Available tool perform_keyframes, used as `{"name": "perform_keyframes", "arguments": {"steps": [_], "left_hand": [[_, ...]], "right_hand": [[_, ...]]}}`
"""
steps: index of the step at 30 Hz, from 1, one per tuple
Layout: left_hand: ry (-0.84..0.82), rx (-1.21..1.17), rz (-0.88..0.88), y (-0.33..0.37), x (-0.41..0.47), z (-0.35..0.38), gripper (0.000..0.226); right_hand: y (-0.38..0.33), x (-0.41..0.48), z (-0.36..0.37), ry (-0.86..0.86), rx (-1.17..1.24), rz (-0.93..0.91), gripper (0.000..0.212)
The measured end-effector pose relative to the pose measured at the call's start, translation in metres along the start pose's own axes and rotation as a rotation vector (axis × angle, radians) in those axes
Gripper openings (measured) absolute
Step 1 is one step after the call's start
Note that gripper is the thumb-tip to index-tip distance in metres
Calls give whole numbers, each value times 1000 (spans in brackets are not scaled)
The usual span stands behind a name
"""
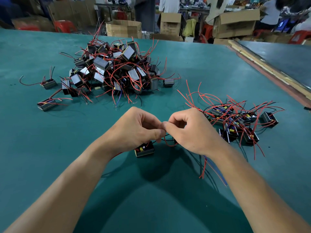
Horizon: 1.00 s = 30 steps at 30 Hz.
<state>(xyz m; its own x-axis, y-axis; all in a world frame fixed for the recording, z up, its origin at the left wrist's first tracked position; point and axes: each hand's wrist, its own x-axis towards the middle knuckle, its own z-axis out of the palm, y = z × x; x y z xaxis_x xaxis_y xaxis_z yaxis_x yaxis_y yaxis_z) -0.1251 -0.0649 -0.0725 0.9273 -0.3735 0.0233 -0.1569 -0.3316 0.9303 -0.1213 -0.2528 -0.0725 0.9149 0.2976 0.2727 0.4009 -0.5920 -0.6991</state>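
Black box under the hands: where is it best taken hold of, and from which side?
Probably by its flat side walls, coming in low from the near side. The black box has its open top up, a yellow part showing, and the wires rise from there to the left hand and right hand, which pinch them.

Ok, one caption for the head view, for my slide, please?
Left hand and right hand pinch the wires of a black module at a green table, a large module pile behind.
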Motion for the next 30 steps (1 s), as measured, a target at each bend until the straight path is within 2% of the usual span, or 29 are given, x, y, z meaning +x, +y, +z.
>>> {"name": "perform_keyframes", "arguments": {"steps": [5, 11, 17, 23, 30], "left_hand": [[36, 11, -35, -1, 2, 0, 10], [45, -14, -74, -1, 2, -2, 16], [62, -19, -77, -1, 2, -2, 14], [47, 5, -45, 0, 0, -1, 13], [91, 148, 57, -2, 2, 2, 12]], "right_hand": [[0, 0, -1, 90, 14, -94, 12], [4, 0, -3, 0, -8, -152, 17], [7, 1, -3, -1, -19, -125, 7], [5, 0, -5, -38, -74, -138, 8], [1, 0, -5, -48, -94, -65, 22]]}}
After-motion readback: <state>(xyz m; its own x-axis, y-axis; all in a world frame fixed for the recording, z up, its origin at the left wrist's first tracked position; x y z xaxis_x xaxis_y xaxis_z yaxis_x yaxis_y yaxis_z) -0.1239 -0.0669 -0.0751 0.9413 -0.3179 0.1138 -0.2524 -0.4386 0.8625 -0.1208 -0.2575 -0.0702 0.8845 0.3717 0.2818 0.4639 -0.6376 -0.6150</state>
